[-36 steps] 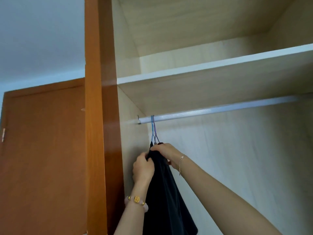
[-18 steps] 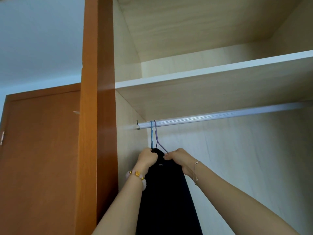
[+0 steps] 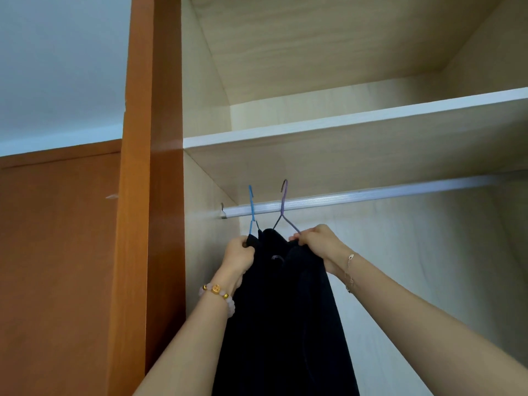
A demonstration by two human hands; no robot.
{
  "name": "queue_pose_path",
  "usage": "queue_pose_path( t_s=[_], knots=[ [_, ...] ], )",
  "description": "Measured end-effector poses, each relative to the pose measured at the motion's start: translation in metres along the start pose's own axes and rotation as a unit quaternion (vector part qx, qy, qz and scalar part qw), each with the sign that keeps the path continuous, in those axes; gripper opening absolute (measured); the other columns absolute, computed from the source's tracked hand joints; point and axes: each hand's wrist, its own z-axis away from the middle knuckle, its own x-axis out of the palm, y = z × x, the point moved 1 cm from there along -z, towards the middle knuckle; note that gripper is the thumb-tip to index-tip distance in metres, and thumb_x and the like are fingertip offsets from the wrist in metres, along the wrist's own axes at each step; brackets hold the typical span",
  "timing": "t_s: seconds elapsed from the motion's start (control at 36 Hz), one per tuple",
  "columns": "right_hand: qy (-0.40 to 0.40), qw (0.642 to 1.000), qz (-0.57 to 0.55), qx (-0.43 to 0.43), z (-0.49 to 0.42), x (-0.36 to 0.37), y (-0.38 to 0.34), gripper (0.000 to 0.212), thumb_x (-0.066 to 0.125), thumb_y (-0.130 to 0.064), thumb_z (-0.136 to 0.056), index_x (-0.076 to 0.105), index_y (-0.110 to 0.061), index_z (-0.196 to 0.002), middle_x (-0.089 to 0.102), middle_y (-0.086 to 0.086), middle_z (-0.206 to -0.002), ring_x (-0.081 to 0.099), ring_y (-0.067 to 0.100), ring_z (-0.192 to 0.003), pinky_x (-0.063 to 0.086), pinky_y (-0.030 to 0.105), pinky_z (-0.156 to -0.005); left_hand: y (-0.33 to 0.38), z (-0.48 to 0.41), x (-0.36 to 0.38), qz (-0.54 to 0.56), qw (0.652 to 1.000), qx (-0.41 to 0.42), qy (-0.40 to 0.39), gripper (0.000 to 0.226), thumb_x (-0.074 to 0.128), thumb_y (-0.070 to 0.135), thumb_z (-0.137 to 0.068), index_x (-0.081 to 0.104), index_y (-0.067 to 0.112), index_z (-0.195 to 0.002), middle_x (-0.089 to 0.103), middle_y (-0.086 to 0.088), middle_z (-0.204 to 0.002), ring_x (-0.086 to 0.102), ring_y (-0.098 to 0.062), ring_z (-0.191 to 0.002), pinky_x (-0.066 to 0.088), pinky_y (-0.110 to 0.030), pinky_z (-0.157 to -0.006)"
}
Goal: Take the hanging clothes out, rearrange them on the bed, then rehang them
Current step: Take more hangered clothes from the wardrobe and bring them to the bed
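Observation:
Dark navy clothes [image 3: 285,310] hang from two hangers inside an open wardrobe. A blue hanger [image 3: 251,208] and a purple hanger [image 3: 283,207] have their hooks raised above the silver rail [image 3: 371,195], near its left end. My left hand [image 3: 238,252] grips the left top edge of the dark cloth below the blue hanger. My right hand [image 3: 317,242] grips the cloth and the purple hanger's right arm. The hangers' lower parts are hidden by the fabric.
A pale wooden shelf [image 3: 343,124] runs just above the rail. The wardrobe's orange-brown side panel [image 3: 151,195] stands close to my left arm. An orange-brown door [image 3: 57,252] lies further left. The rail to the right carries nothing.
The two hooks sat together on the rail; now they are lifted above it and spread apart. Both hands have risen with the dark clothes.

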Motion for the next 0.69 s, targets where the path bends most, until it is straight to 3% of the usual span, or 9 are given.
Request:
queue_pose_path(
  t_s=[0.08, 0.14, 0.19, 0.28, 0.42, 0.5, 0.58, 0.69],
  knots=[
    [-0.003, 1.0, -0.019, -0.017, 0.012, -0.01, -0.003, 0.026, 0.041, 0.007, -0.087, 0.064, -0.001, -0.077, 0.064, 0.017, -0.096, 0.059, 0.018, -0.066, 0.052, 0.017, -0.051, 0.007, 0.01, 0.003, 0.039, 0.999, 0.02, -0.002, 0.036, 0.038, -0.012, -0.086, 0.06, 0.015, -0.076, 0.061, -0.009, -0.075, 0.057, -0.021, -0.067, 0.049, -0.028, -0.063],
    [-0.01, 1.0, -0.021, -0.02, 0.022, -0.016, 0.005, 0.026, 0.041, 0.008, -0.087, 0.065, -0.001, -0.084, 0.066, 0.013, -0.099, 0.06, 0.016, -0.071, 0.053, 0.017, -0.055, 0.009, 0.022, 0.004, 0.062, 0.998, 0.026, -0.008, 0.034, 0.039, -0.013, -0.085, 0.061, 0.011, -0.083, 0.061, -0.006, -0.074, 0.057, -0.019, -0.067, 0.049, -0.027, -0.06],
    [-0.017, 0.999, -0.016, -0.023, 0.034, -0.022, 0.017, 0.027, 0.041, 0.008, -0.088, 0.065, 0.002, -0.099, 0.068, 0.009, -0.102, 0.062, 0.014, -0.08, 0.052, 0.016, -0.061, 0.005, 0.036, 0.005, 0.075, 0.997, 0.023, -0.021, 0.035, 0.039, -0.013, -0.085, 0.062, 0.014, -0.084, 0.064, -0.009, -0.08, 0.06, -0.023, -0.073, 0.053, -0.034, -0.069],
    [-0.018, 1.0, -0.015, -0.015, 0.059, -0.033, 0.045, 0.028, 0.043, 0.007, -0.088, 0.066, -0.003, -0.102, 0.07, 0.007, -0.107, 0.064, 0.02, -0.089, 0.054, 0.022, -0.074, -0.013, 0.062, 0.005, 0.082, 0.996, 0.009, -0.031, 0.037, 0.041, -0.011, -0.084, 0.064, 0.017, -0.082, 0.066, -0.014, -0.09, 0.063, -0.029, -0.083, 0.055, -0.043, -0.08],
    [-0.012, 0.999, 0.015, 0.027, 0.118, -0.053, 0.111, 0.029, 0.046, 0.004, -0.089, 0.07, -0.006, -0.102, 0.069, 0.006, -0.11, 0.064, 0.018, -0.089, 0.053, 0.016, -0.069, -0.065, 0.131, 0.014, 0.105, 0.992, -0.048, -0.058, 0.034, 0.041, -0.01, -0.087, 0.064, 0.013, -0.096, 0.065, -0.004, -0.082, 0.06, -0.014, -0.069, 0.05, -0.016, -0.049],
    [-0.015, 0.997, 0.043, 0.064, 0.158, -0.063, 0.158, 0.029, 0.047, 0.002, -0.089, 0.071, -0.01, -0.1, 0.07, 0.005, -0.109, 0.065, 0.019, -0.096, 0.051, 0.016, -0.072, -0.106, 0.179, 0.02, 0.101, 0.987, -0.092, -0.089, 0.035, 0.042, -0.008, -0.089, 0.066, 0.014, -0.104, 0.069, -0.003, -0.092, 0.065, -0.014, -0.079, 0.051, -0.014, -0.053],
    [-0.008, 0.993, 0.04, 0.11, 0.198, -0.072, 0.196, 0.03, 0.048, 0.002, -0.089, 0.073, -0.015, -0.094, 0.07, 0.003, -0.107, 0.066, 0.018, -0.097, 0.05, 0.01, -0.068, -0.141, 0.223, 0.024, 0.084, 0.981, -0.127, -0.119, 0.04, 0.043, -0.008, -0.09, 0.064, 0.024, -0.1, 0.068, -0.001, -0.102, 0.066, -0.012, -0.087, 0.053, -0.013, -0.061],
    [0.016, 0.986, 0.055, 0.156, 0.247, -0.086, 0.234, 0.034, 0.049, 0.003, -0.089, 0.075, -0.02, -0.086, 0.071, -0.001, -0.105, 0.065, 0.013, -0.097, 0.046, 0.004, -0.065, -0.169, 0.271, 0.03, 0.08, 0.968, -0.158, -0.177, 0.044, 0.043, -0.009, -0.092, 0.063, 0.03, -0.091, 0.068, 0.01, -0.092, 0.066, 0.008, -0.072, 0.05, -0.007, -0.056]
  ],
)
